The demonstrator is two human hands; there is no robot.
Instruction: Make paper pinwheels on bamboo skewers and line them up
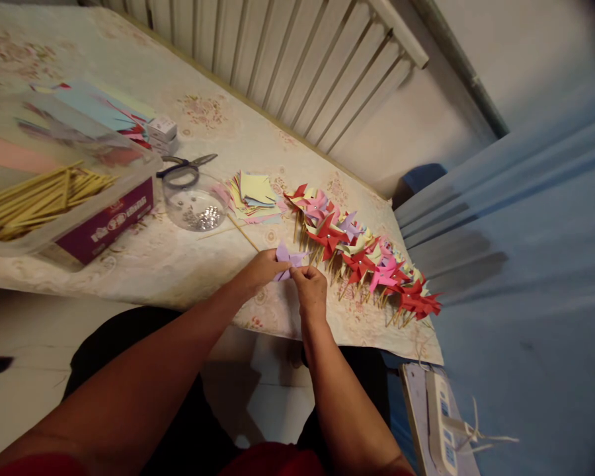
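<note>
- My left hand (264, 270) and right hand (312, 291) meet, both pinching the purple pinwheel (288, 255) over the floral tablecloth (240, 142), near its front edge.
- Clustered pinwheels (359, 262) lie to the right.
- Pale slatted panel (258, 49) runs behind; blue curtain (530, 238) hangs at right.

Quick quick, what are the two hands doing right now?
Left hand: closed, holding the purple paper pinwheel.
Right hand: closed, fingertips pinched at the same pinwheel's edge.
</note>
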